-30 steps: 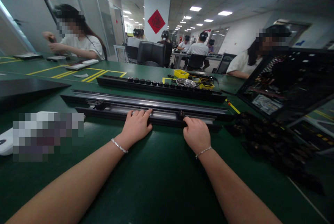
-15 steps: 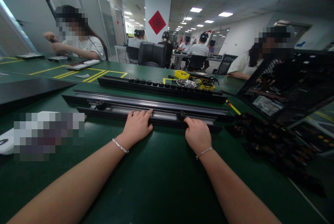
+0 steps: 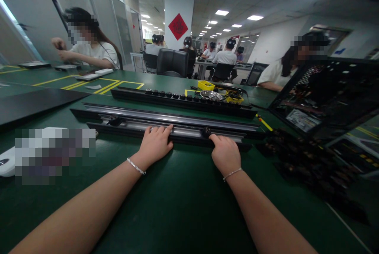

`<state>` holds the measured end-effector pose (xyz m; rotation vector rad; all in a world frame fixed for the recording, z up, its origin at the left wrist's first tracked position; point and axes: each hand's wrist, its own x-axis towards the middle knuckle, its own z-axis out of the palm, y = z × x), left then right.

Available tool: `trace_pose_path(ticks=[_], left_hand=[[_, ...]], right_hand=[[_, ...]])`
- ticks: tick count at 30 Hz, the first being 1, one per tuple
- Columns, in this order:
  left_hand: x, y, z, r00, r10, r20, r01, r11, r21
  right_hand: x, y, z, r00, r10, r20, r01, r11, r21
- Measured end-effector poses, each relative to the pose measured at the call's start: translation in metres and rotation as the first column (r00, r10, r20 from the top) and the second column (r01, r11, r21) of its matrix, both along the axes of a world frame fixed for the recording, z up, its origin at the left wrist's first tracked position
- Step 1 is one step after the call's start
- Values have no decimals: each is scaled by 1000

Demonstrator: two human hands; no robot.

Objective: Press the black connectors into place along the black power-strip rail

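A long black rail [image 3: 186, 131] with a shiny metal channel lies across the green table in front of me. My left hand [image 3: 156, 143] grips its middle, fingers over the channel and thumb along the near edge. Farther right, my right hand [image 3: 225, 152] is closed with its fingertips at a small black part [image 3: 206, 131] seated in the channel; how firmly it holds the part I cannot tell. Another black part [image 3: 115, 120] sits in the channel near the left end. Directly behind lies a second similar rail [image 3: 166, 115].
Beyond is a black rail [image 3: 133, 94] topped with several small black parts. A metal dish [image 3: 211, 95] and a yellow bin [image 3: 206, 85] stand behind it. Dark parts [image 3: 314, 163] are heaped at right, beside an upright black panel [image 3: 328, 92]. A white object [image 3: 7, 163] lies left. Co-workers sit around.
The right hand has shifted very slightly to the right. The left hand and the rails look unmoved.
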<state>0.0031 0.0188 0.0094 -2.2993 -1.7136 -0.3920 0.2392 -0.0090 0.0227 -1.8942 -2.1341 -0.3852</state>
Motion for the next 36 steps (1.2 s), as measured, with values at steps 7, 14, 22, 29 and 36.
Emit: trace_pose_path(ticks=[7,14,22,29,36], left_hand=[[0,0,1,1000,16,4,-16,999,-30],[0,0,2,1000,13,14,-13,999,-42],[1,-1,2,1000,11,25,-10,1000,-27],[1,0,1,1000,5,23,-4,1000,-20],[1,0,1,1000,1,25,-1,1000,-15]], right_hand=[[10,0,2,998,-61,32,62,997,-39],[16,-3,2,998,-58,18,59,996,-70],[26,-12,-19,997,-83,1,83,996,13],[28,-4,-4,1000,-14,-10,14,998,-65],[35,-3,0,1000,5,-22,-7,997,-79]])
